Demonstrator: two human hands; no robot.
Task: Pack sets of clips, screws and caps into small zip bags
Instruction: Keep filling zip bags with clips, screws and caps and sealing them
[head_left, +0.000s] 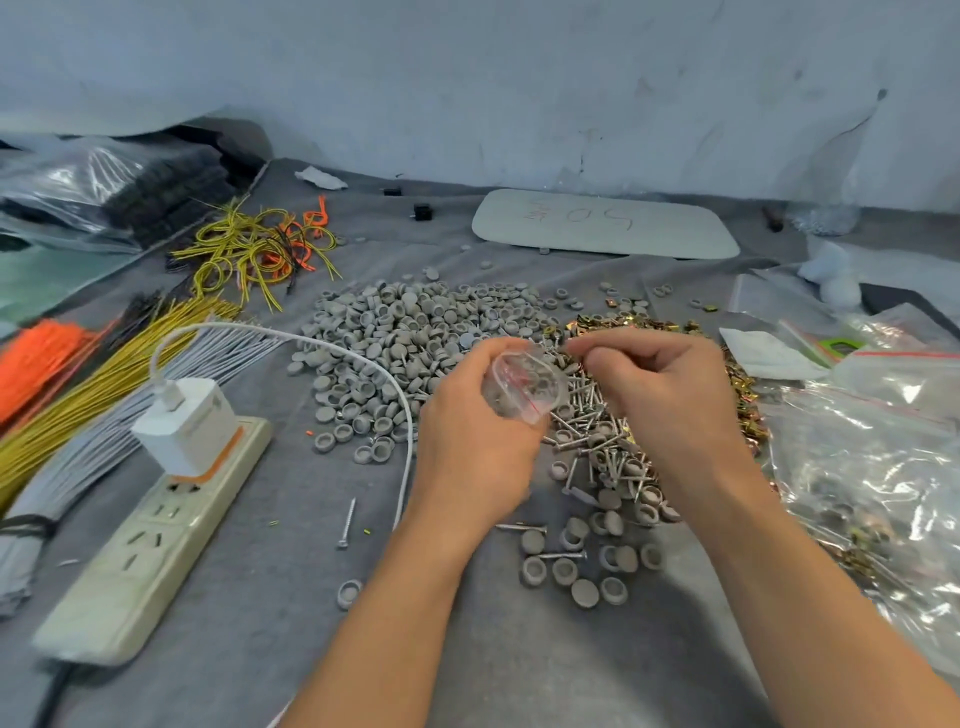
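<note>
A person's left hand (467, 447) grips a small clear bag (524, 387) at mid-frame above a grey cloth (260, 597). The right hand (670, 400), at the bag's 3 o'clock, has its fingers curled and thumb against forefinger by the bag's mouth; whether it pinches anything cannot be told. Grey caps (395, 343) are heaped at the bag's 10 o'clock, screws (597, 447) at 5 o'clock and gold clips (743, 395) at 3 o'clock, with a power strip (156, 535) at 8 o'clock.
</note>
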